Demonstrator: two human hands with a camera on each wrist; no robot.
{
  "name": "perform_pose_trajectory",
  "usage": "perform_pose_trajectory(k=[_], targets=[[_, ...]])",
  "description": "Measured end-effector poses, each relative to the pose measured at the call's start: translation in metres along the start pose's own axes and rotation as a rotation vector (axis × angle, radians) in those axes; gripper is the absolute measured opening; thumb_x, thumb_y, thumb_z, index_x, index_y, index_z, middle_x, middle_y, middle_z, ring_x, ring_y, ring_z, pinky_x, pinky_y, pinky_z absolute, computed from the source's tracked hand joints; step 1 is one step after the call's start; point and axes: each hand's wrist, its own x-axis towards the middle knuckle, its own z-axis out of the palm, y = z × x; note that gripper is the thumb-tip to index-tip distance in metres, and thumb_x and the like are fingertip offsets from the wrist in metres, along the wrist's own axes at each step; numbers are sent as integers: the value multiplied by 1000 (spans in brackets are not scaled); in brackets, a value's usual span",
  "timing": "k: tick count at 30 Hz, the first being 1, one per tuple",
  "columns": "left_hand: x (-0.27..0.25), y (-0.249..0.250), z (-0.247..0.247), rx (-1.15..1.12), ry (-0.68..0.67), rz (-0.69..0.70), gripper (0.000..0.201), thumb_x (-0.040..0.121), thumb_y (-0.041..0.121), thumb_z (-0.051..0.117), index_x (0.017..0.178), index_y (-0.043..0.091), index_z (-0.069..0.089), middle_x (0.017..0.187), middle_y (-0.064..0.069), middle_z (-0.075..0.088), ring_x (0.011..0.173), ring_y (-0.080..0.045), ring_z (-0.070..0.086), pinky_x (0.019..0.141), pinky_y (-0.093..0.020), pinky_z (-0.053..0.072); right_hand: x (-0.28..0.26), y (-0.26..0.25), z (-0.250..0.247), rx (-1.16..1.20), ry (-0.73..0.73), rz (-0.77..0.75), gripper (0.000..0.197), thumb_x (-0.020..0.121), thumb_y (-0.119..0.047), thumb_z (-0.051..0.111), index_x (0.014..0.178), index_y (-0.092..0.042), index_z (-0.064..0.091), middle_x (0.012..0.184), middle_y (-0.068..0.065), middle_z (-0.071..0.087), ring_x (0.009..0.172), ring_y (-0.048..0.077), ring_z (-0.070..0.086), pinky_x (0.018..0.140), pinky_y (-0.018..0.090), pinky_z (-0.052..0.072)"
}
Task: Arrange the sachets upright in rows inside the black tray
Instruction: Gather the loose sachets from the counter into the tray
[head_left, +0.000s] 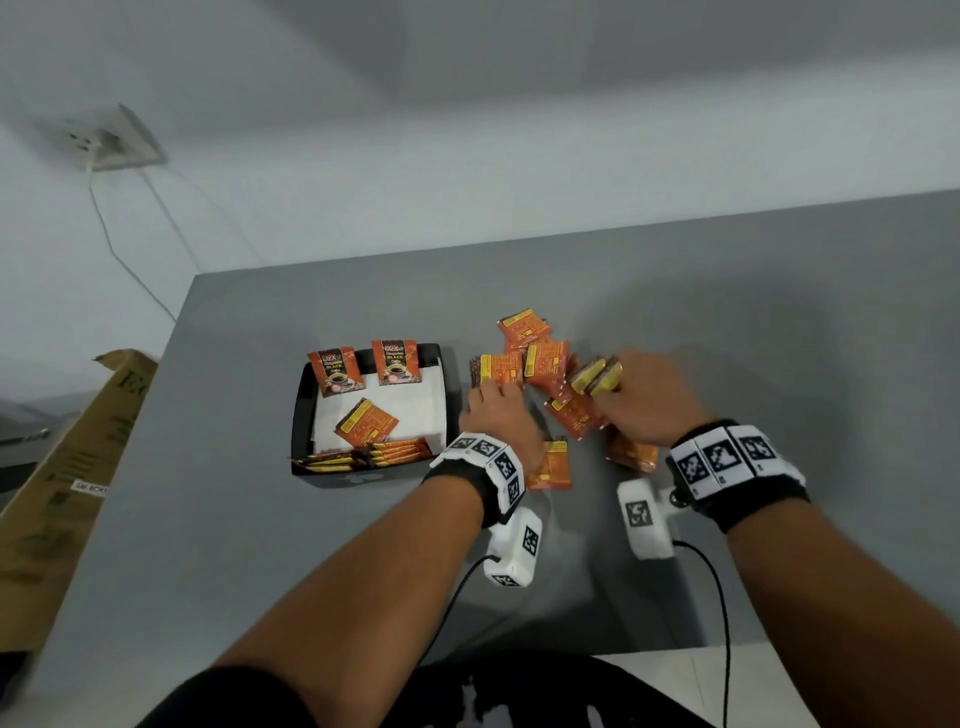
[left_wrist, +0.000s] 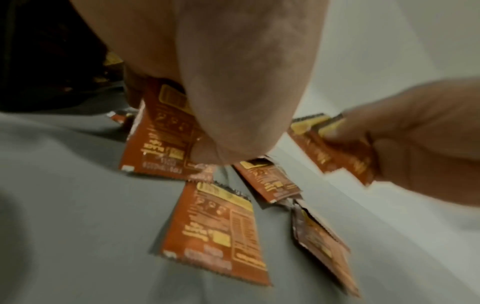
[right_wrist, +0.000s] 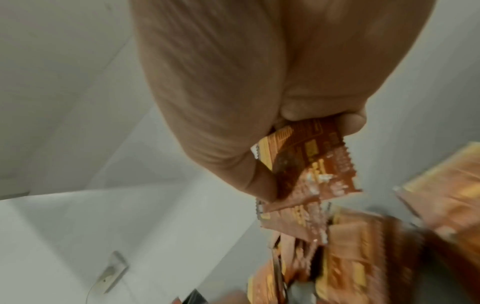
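Both forearms reach forward over the grey desk (head_left: 260, 519), wrists banded with marker-printed cuffs. The left hand (head_left: 496, 410) lies palm down on the loose pile of sachets (head_left: 545, 364), its fingers pressing one orange sachet (left_wrist: 158, 133) flat against the desk; whether they curl under its edge is hard to tell through the blur. The right hand (head_left: 649, 400) sits just beside it, fingers and thumb pinched on a small stack of sachets (right_wrist: 309, 160) lifted off the pile. The black tray (head_left: 304, 415) stands left of the pile, lined with white paper, two sachets upright against its far wall, one lying flat in the middle, several more packed along the near wall.
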Motion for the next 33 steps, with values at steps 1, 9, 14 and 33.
perform_pose_trajectory(k=[1, 9, 14, 33], targets=[[1, 0, 3, 14, -23, -2, 59, 85, 26, 61, 137, 12, 38, 141, -11, 40, 131, -30, 38, 103, -45, 43, 6, -5, -6, 40, 9, -5, 5, 88, -19, 60, 84, -18, 56, 78, 0, 62, 74, 20, 63, 57, 28, 41], [1, -8, 14, 40, -36, 23, 73, 81, 23, 68, 143, 15, 31, 143, -11, 36, 132, -31, 36, 102, -47, 44, 73, -32, 25, -148, -103, -45, 33, 85, -35, 74, 106, -16, 58, 97, 5, 66, 80, 21, 65, 72, 35, 56], [0, -8, 16, 43, -21, 0, 67, 81, 20, 67, 140, 16, 35, 141, -11, 39, 131, -32, 37, 97, -45, 48, 85, -29, 48, -252, -48, -30, 42, 85, -36, 73, 115, -13, 56, 114, 11, 50, 101, 30, 58, 85, 39, 50], [59, 3, -15, 124, 22, 86, 56, 91, 13, 53, 144, 10, 33, 138, -14, 40, 128, -35, 39, 98, -47, 43, 11, 68, -13, 271, -28, 99, 17, 91, -12, 63, 103, -13, 75, 100, 3, 73, 93, 18, 66, 74, 28, 46]])
